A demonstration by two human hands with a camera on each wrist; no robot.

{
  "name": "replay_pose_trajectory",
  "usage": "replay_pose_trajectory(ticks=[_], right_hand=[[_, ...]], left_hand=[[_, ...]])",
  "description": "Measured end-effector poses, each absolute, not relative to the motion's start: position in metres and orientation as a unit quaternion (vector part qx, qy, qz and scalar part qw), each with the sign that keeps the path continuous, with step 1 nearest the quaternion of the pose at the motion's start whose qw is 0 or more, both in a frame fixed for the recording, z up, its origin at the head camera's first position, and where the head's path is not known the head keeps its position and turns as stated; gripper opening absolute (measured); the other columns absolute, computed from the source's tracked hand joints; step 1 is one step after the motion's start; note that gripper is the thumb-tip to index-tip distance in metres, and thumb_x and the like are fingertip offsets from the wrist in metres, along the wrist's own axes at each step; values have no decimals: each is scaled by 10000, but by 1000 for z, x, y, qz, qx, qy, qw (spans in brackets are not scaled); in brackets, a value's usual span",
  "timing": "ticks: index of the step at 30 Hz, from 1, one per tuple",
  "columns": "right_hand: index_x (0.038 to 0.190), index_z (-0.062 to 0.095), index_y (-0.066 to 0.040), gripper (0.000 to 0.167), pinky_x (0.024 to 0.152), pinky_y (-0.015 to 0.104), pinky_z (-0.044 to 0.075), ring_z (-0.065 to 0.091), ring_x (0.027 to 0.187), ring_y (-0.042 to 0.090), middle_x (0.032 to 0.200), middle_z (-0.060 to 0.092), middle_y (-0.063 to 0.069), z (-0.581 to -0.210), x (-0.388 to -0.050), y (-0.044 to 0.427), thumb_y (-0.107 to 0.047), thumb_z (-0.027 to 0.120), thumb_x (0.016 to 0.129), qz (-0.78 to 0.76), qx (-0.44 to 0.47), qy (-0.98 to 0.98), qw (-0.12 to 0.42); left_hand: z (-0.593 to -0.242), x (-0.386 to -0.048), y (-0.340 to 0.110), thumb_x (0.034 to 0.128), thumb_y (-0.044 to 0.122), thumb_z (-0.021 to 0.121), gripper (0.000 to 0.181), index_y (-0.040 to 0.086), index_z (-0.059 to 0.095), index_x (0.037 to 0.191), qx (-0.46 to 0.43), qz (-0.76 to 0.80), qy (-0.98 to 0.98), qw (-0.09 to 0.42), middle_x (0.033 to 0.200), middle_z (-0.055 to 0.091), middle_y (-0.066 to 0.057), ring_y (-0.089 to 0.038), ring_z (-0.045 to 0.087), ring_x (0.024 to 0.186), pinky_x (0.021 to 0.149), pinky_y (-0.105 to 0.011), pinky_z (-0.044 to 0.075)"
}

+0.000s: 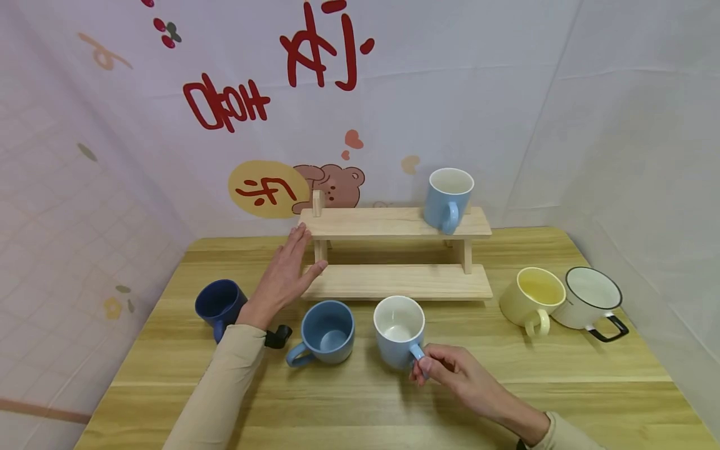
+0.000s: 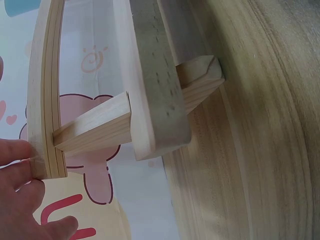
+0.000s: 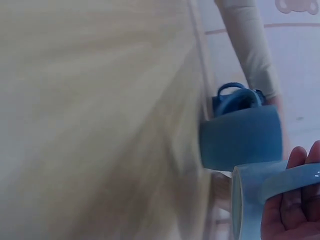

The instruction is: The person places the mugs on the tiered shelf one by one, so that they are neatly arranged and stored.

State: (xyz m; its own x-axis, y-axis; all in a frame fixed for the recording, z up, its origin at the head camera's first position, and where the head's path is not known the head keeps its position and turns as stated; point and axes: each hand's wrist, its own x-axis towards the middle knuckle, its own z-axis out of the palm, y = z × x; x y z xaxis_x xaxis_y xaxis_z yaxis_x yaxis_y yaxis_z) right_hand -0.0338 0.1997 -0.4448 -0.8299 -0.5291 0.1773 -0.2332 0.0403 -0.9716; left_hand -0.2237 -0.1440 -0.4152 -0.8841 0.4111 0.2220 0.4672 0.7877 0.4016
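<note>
Wall cloth (image 1: 461, 106), head view: pale fabric with red characters and a printed bear is hanging behind the table (image 1: 337, 415).
Shelf (image 1: 365, 222), head view: two wooden boards are standing near the table's back edge; a far light-blue mug (image 1: 444, 203) is occupying the upper board's right part.
Right hand (image 1: 458, 375), head view: fingers and thumb are pinching the handle of the near light-blue mug (image 1: 394, 350), its mouth facing up, in front of the lower board; whether its base is touching the table, one cannot tell.
Left hand (image 1: 284, 275), head view: extended fingers are touching the upper board's left end, the thumb spreading wide.
Left side, head view: a medium-blue mug (image 1: 329, 334) is sitting just beside the near mug; the left sleeve (image 1: 216, 387) is crossing between it and a dark-blue mug (image 1: 219, 303).
Right side, head view: a yellow mug (image 1: 529, 300) and a black-rimmed white mug (image 1: 587, 300) are crowding together by the right edge; wood grain is showing between them and the near mug.
Board end, left wrist view: fingertips are resting against it without wrapping round.
Handle, right wrist view: fingers are passing through it; the medium-blue mug is showing behind.
</note>
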Motion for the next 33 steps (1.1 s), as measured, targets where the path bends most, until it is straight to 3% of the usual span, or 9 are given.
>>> replay_pose_trajectory(ticks=[8,15,21,33], right_hand=[[1032,666,-80,276,856,304,563,694,910,204,944,697,27,-425,-43,197,14,415,1098,-628,-258,733,45],[1019,662,-72,280,843,283,524,665,901,194,958,691,92,-416,-52,193,21,409,1095,-629,-248,736,5],[995,647,-93,261,865,276,505,660,917,203,949,689,72,-406,-60,188,13,429,1093,-631,-233,740,-21],[985,631,6,249,891,263,534,666,946,199,941,676,53,-389,-83,175,1,413,1105,-645,-257,715,-84]], left_hand=[[-413,-223,-143,1032,550,543,868,17,228,1640,-235,-226,-944,60,1735,107,-120,-323,87,1592,1250,-579,147],[-413,-223,-143,1028,555,548,872,16,234,1638,-234,-227,-944,59,1732,121,-127,-307,81,1594,1247,-589,142],[-414,-223,-144,1030,535,561,859,16,243,1636,-232,-230,-943,61,1732,122,-124,-302,85,1594,1246,-593,144],[-414,-222,-143,1031,544,553,857,24,245,1638,-232,-234,-942,61,1734,119,-113,-300,92,1593,1247,-588,144]])
